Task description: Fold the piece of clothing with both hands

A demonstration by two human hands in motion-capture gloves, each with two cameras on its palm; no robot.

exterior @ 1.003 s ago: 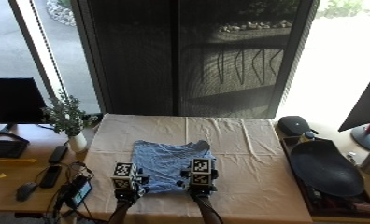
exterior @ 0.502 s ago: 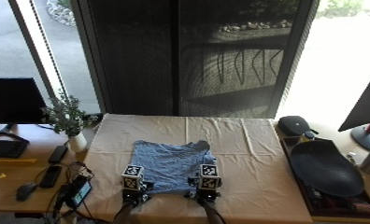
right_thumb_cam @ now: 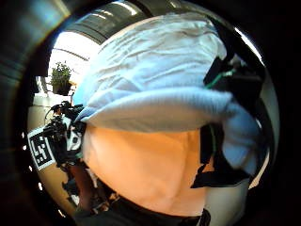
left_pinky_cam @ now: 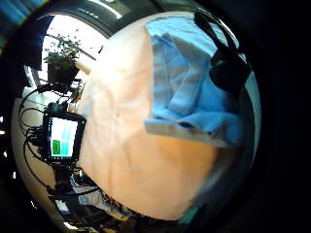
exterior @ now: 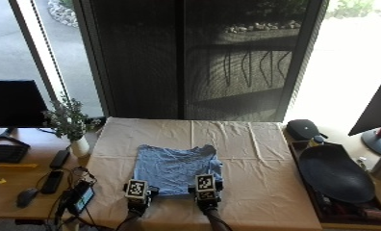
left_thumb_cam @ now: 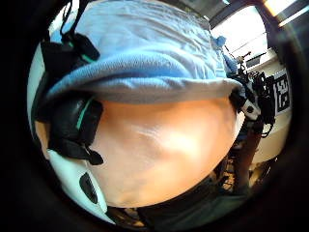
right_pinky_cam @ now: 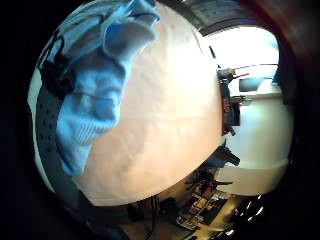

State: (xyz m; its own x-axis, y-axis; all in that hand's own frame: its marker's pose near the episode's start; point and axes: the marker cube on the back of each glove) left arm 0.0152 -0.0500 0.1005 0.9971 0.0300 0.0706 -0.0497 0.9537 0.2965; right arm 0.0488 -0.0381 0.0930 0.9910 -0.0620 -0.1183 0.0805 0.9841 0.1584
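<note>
One table, covered by one cream cloth [exterior: 254, 159], is filling the middle of the outside view. One blue garment [exterior: 174, 168] is lying flat on the cloth, partly folded, its near hem toward the person. One dark oval tray [exterior: 335, 175] is sitting on the side table at the right. One potted plant [exterior: 69, 122] is standing at the table's left edge, with one small screen device [exterior: 82, 198] lying nearer the person.

Two gloved hands are resting at the near hem. The left hand [exterior: 138, 195] is gripping the hem's left corner; its thumb-side palm view is showing dark fingers [left_thumb_cam: 72, 125] curled round the hem edge. The right hand [exterior: 206, 190] is holding the right corner, fingers [right_thumb_cam: 221, 141] apparently wrapped round bunched fabric, though that view is crowded.
</note>
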